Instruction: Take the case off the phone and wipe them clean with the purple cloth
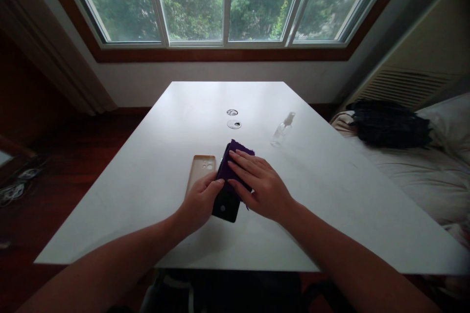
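Observation:
A black smartphone (226, 205) is held at a slant over the middle of the table, its lower end towards me. My left hand (200, 200) grips its left edge, the thumb lying on the front. A dark purple cloth (235, 149) covers the upper part of the phone. Pressing flat on that cloth is my right hand (262, 183), fingers stretched out and pointing up and left, with the cloth between palm and screen. Just left of the phone lies a beige phone case (200, 168) with camera cut-outs, partly hidden behind my left hand.
A clear spray bottle (282, 129) lies to the right on the white table (147, 195). Behind the phone, the tabletop has a round cable-hole cover (234, 124) and a round opening (232, 112). Right of the table, a dark garment (391, 122) rests on a bed (396, 171).

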Demonstrator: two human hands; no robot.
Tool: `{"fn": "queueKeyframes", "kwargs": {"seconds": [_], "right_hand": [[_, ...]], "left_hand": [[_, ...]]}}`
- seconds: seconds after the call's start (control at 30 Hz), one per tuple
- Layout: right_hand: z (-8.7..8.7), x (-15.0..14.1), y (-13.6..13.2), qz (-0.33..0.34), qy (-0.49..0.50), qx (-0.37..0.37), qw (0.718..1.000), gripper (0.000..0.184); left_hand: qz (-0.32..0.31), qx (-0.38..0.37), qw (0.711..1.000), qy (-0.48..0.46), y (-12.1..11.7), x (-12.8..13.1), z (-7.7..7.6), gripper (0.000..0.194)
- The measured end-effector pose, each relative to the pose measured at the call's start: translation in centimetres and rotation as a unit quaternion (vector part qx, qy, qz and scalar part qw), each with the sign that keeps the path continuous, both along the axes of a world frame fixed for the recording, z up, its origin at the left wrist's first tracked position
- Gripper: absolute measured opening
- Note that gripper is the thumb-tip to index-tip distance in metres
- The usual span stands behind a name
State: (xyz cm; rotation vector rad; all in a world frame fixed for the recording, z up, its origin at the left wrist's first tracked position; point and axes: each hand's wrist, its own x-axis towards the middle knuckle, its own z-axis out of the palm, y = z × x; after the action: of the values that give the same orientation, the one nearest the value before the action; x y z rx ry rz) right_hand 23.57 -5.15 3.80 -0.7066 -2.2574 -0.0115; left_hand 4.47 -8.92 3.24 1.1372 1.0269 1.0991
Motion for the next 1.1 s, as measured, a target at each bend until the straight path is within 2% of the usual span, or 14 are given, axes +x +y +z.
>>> {"fn": "queueKeyframes", "kwargs": {"seconds": [0.53,0.8,0.97,1.1], "right_hand": [[0.0,0.08,-0.1,-0.013,0.015,-0.013,1.0,0.046],[-0.16,0.04,-0.05,-0.004,0.02,-0.035,0.999,0.052],[-0.04,-0.01,-0.07,-0.005,0.048,-0.048,0.998,0.053],[-0.01,0.16,-0.08,-0.035,0.096,-0.087,0.991,0.049]], "left_hand": [[-0.005,-0.01,1.0,0.014,-0.07,-0.08,-0.1,0.028],[-0.037,0.01,0.999,-0.01,0.05,-0.1,-0.44,0.026],[-0.042,0.014,0.999,0.011,-0.08,-0.15,-0.27,0.027],[-0.081,-0.006,0.995,0.05,-0.44,-0.12,-0.5,0.027]]}}
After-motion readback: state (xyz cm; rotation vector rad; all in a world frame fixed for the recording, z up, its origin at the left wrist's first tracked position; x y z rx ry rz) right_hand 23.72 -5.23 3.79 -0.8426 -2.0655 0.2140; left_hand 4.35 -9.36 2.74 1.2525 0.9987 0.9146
